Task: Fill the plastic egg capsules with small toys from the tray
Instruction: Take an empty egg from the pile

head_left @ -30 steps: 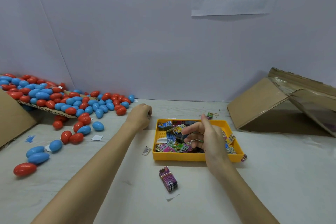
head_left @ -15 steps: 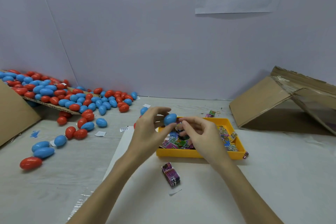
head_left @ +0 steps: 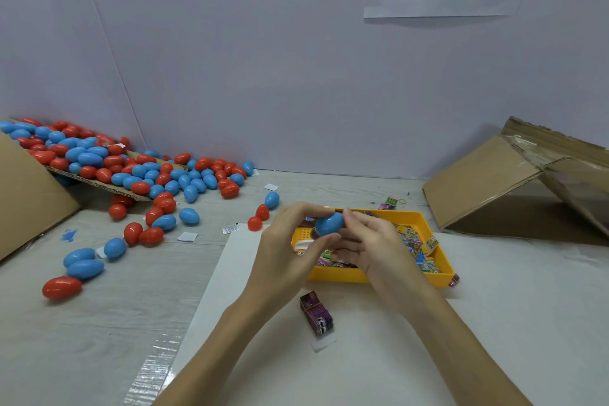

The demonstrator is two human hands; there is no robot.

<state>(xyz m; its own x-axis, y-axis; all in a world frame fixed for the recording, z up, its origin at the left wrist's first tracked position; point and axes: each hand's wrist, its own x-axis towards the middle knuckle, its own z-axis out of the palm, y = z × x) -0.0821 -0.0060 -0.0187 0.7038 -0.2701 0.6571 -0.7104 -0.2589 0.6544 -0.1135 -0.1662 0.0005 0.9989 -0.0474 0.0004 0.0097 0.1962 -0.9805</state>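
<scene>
A blue egg capsule point(head_left: 329, 223) is held between both hands above the near left corner of the yellow tray point(head_left: 438, 255). My left hand point(head_left: 290, 247) grips its left end with thumb and fingers. My right hand point(head_left: 372, 247) pinches its right end; whether a toy is also in that hand is hidden. The tray holds several small colourful toy packets point(head_left: 415, 247). A heap of red and blue egg capsules point(head_left: 138, 171) lies at the left on and beside a cardboard flap.
A purple packet bundle point(head_left: 317, 312) lies on the white sheet in front of the tray. Loose eggs point(head_left: 79, 262) dot the left table. A tilted cardboard box point(head_left: 514, 181) stands at the right, another cardboard panel point(head_left: 23, 194) at the far left.
My left hand came from the table at the left with a blue egg and met my right hand, which left the tray's toys. Both hands now hold the egg over the tray.
</scene>
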